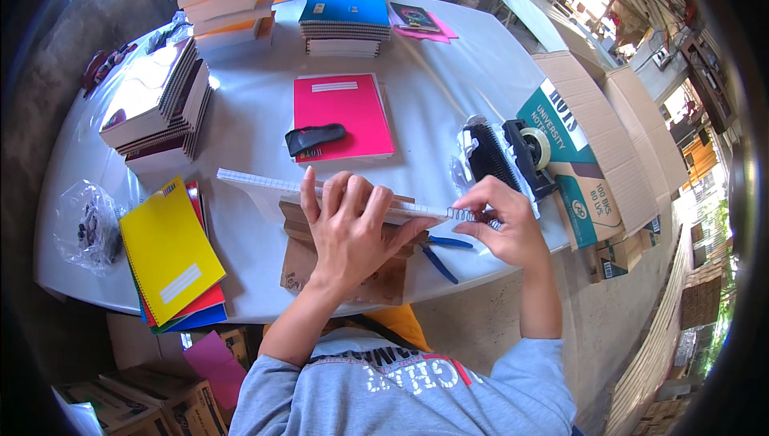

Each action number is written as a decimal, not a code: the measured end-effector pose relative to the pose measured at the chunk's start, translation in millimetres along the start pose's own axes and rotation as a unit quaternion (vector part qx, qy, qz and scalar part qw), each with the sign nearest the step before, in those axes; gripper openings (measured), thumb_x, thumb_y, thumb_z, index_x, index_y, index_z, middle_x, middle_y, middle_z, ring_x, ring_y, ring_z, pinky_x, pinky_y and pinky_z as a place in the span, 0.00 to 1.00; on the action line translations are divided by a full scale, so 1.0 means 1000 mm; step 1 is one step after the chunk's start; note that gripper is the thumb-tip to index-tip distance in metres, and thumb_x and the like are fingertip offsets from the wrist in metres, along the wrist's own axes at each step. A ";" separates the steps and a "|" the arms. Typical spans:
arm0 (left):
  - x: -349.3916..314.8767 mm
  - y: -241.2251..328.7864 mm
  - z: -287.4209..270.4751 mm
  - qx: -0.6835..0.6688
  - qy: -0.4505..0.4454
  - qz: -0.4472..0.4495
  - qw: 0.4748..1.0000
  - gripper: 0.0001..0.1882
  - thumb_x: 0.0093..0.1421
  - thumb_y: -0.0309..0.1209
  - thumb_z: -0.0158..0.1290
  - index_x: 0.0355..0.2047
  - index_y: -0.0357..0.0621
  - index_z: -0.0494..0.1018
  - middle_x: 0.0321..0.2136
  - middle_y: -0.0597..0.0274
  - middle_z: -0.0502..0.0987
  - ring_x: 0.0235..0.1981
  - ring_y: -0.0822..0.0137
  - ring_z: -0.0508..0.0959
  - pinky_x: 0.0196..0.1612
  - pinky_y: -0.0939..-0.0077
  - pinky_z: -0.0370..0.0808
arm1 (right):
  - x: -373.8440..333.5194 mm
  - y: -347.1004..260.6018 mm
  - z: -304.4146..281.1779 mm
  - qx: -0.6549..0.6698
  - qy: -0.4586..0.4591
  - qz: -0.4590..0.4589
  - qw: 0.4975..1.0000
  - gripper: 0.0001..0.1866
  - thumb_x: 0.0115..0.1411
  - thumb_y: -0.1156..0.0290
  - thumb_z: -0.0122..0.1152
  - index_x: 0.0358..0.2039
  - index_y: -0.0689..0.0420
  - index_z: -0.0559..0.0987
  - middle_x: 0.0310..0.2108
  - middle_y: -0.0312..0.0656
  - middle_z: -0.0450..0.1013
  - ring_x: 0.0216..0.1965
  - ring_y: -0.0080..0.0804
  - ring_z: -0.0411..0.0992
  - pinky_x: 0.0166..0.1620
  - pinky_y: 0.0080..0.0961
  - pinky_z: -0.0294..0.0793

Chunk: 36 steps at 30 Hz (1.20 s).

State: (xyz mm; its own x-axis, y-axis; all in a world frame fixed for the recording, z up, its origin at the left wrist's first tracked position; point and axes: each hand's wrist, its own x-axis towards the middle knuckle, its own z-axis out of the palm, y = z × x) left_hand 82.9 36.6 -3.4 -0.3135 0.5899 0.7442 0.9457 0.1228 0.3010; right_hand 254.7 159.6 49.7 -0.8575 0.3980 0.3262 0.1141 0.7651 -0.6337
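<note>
My left hand [346,224] is closed around a thick pad of squared notebook pages [256,180], held on edge over a brown cardboard stand [298,264]. At the pad's right end a thin wire spiral [461,214] runs along the edge. Pinched at the spiral's loose end, my right hand [510,218] has thumb and fingers together. Blue-handled pliers [439,264] lie on the table just below the right end of the pad. Beyond the pad, a pink spiral notebook [340,103] lies flat with a black elongated object [316,139] on it.
To the left are a yellow notebook [172,244] on other colored ones, a plastic bag [86,228] and a notebook stack [156,103]. More stacks, one blue-topped [344,11], stand at the back. On the right sit black coils [487,151], a tape dispenser [535,147] and an open carton [593,147].
</note>
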 end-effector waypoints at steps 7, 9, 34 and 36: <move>-0.008 -0.003 -0.001 -0.018 0.026 0.011 0.999 0.25 0.43 0.57 0.59 0.23 0.48 0.72 0.24 0.63 0.65 0.32 0.63 0.69 0.58 0.53 0.52 | 0.015 0.017 -0.011 0.177 -0.206 0.090 0.958 0.17 0.61 0.72 0.49 0.52 0.53 0.71 0.15 0.36 0.69 0.16 0.21 0.66 0.22 0.18 0.66; -0.009 -0.008 -0.005 -0.021 0.010 0.030 0.999 0.24 0.43 0.56 0.60 0.22 0.48 0.72 0.24 0.63 0.66 0.31 0.64 0.69 0.56 0.55 0.54 | 0.038 0.026 -0.010 0.271 -0.386 0.182 0.863 0.21 0.67 0.62 0.38 0.60 0.49 0.62 0.15 0.35 0.70 0.12 0.21 0.66 0.20 0.17 0.66; -0.004 -0.001 -0.002 -0.039 -0.005 0.014 0.999 0.30 0.39 0.60 0.60 0.22 0.43 0.71 0.27 0.60 0.65 0.39 0.60 0.67 0.59 0.52 0.43 | 0.057 0.072 0.019 0.623 0.029 -0.165 0.764 0.04 0.50 0.73 0.63 0.24 0.59 0.80 0.21 0.47 0.75 0.30 0.38 0.74 0.40 0.38 0.75; -0.001 -0.002 0.001 -0.063 0.003 0.009 0.998 0.31 0.36 0.60 0.62 0.20 0.42 0.70 0.29 0.59 0.66 0.44 0.59 0.67 0.60 0.52 0.42 | 0.033 0.069 0.028 0.510 -0.030 -0.219 0.831 0.06 0.46 0.72 0.68 0.24 0.60 0.81 0.26 0.49 0.76 0.31 0.38 0.75 0.43 0.39 0.75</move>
State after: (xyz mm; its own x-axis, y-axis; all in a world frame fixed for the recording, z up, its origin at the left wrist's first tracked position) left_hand 82.0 36.6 -5.7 -0.2982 0.5855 0.7539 0.9328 0.0113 0.3602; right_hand 220.4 211.4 -3.2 -0.7318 0.1458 0.6658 -0.6741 -0.0103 -0.7386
